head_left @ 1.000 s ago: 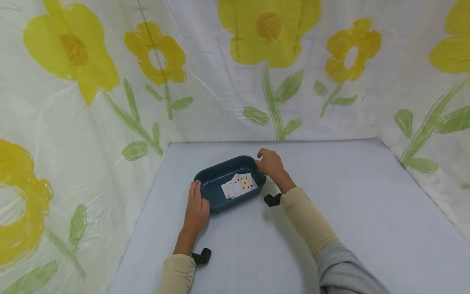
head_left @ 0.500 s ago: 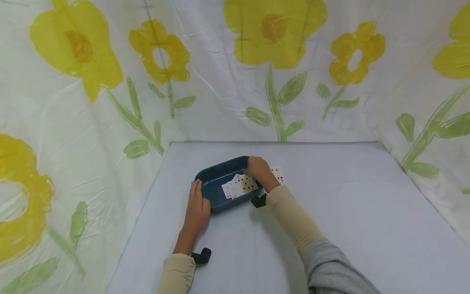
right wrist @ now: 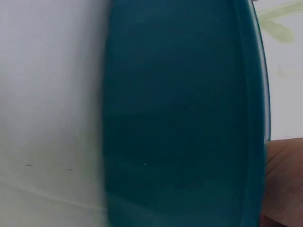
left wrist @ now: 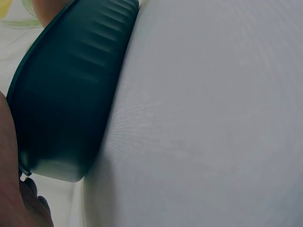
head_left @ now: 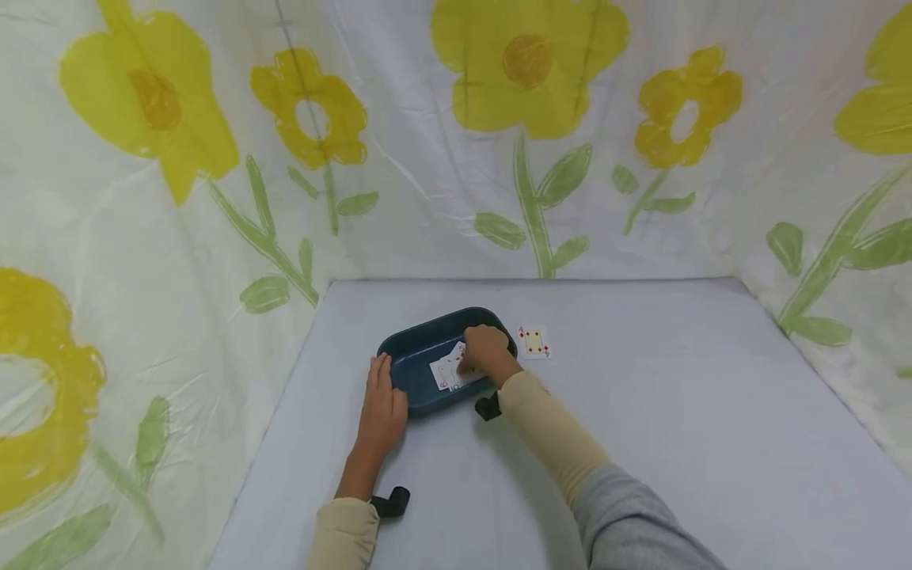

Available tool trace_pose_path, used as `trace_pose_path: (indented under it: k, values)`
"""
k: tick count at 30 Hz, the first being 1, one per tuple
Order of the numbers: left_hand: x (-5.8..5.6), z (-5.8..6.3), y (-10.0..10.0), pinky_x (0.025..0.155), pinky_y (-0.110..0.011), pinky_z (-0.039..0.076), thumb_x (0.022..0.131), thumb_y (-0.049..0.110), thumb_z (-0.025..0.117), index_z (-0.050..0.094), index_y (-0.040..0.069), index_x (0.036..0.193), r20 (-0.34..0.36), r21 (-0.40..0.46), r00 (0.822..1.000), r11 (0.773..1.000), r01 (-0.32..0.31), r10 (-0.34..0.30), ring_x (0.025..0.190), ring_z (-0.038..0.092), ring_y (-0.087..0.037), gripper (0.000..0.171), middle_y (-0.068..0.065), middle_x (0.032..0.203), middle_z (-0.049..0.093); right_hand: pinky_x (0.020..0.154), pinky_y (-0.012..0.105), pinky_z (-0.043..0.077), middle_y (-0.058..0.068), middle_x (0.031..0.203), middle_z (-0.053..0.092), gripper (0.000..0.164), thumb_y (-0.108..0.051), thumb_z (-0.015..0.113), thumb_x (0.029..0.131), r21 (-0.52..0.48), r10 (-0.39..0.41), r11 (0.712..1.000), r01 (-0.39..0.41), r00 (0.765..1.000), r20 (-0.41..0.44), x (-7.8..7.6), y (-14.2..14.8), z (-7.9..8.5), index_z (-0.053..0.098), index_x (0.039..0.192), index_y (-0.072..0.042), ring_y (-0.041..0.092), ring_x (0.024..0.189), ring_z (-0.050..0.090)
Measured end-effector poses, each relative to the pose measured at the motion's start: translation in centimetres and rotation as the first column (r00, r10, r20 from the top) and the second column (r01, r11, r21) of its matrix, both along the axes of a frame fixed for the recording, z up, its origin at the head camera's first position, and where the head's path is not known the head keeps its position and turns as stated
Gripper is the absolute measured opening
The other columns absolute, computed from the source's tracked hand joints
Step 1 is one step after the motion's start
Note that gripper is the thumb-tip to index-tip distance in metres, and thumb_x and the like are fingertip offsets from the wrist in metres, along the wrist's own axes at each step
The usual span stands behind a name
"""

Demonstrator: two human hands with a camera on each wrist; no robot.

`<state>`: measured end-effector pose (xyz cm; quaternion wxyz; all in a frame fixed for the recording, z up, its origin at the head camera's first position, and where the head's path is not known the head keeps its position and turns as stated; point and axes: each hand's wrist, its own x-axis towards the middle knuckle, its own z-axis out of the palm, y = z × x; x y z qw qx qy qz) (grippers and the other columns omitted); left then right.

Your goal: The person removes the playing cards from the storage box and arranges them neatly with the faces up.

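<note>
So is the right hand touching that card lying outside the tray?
Apart: the head view shows part of the tray between the right hand and the card.

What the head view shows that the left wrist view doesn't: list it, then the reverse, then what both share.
Only the head view shows the cards inside the tray, the single card lying on the table to the tray's right, and the sleeves.

Only the left wrist view shows the ridges along the tray's outer side.

Both show the tray, the table, the left hand against the tray, and part of the flowered curtain.
</note>
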<state>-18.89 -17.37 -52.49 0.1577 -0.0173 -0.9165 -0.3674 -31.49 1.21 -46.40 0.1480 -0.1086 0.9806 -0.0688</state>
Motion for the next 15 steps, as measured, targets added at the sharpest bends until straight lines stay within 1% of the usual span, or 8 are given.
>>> trace_pose_path:
  k: [4,8,12,15]
  values:
    - [0.1,-0.2,0.2,0.119,-0.052,0.015,0.096,0.001,0.04,0.024,-0.007,0.154,-0.004,0.001,1.0,1.0,0.003,-0.003,0.151,0.009,-0.036,0.061,-0.018,0.163,0.018,0.077,0.039,0.053,0.006,0.106,0.068,0.054,-0.032,0.089,0.075,0.025,0.005,1.0,-0.004,1.0,-0.027,0.2,0.0,-0.6,0.069,0.119,-0.008,0.023,0.083,0.056]
    - [0.2,-0.4,0.2,0.118,-0.053,0.016,0.097,0.001,0.04,0.024,-0.007,0.154,-0.005,-0.008,1.0,1.0,0.003,-0.003,0.151,0.01,-0.037,0.06,-0.018,0.163,0.019,0.082,0.042,0.054,0.009,0.111,0.068,0.053,-0.025,0.088,0.076,0.004,-0.03,1.0,0.03,0.998,-0.046,0.3,0.2,-1.1,0.067,0.121,-0.007,0.025,0.085,0.057]
    - [0.4,-0.3,0.0,0.118,-0.053,0.017,0.097,0.002,0.041,0.024,-0.007,0.154,-0.006,-0.017,1.0,1.0,-0.006,0.006,0.152,0.009,-0.034,0.06,-0.018,0.163,0.018,0.087,0.044,0.053,0.012,0.118,0.067,0.061,-0.022,0.089,0.075,-0.048,-0.042,0.998,0.039,0.997,-0.057,0.1,0.4,-1.7,0.061,0.127,-0.005,0.026,0.091,0.059]
    - [0.3,-0.1,0.0,0.118,-0.054,0.017,0.097,0.002,0.04,0.024,-0.007,0.154,-0.011,-0.021,1.0,1.0,0.002,-0.002,0.152,0.008,-0.035,0.06,-0.018,0.163,0.017,0.088,0.045,0.053,0.013,0.12,0.066,0.068,-0.02,0.089,0.074,-0.082,-0.034,0.996,0.028,0.997,-0.071,-0.1,0.6,-1.9,0.056,0.133,-0.006,0.026,0.093,0.06]
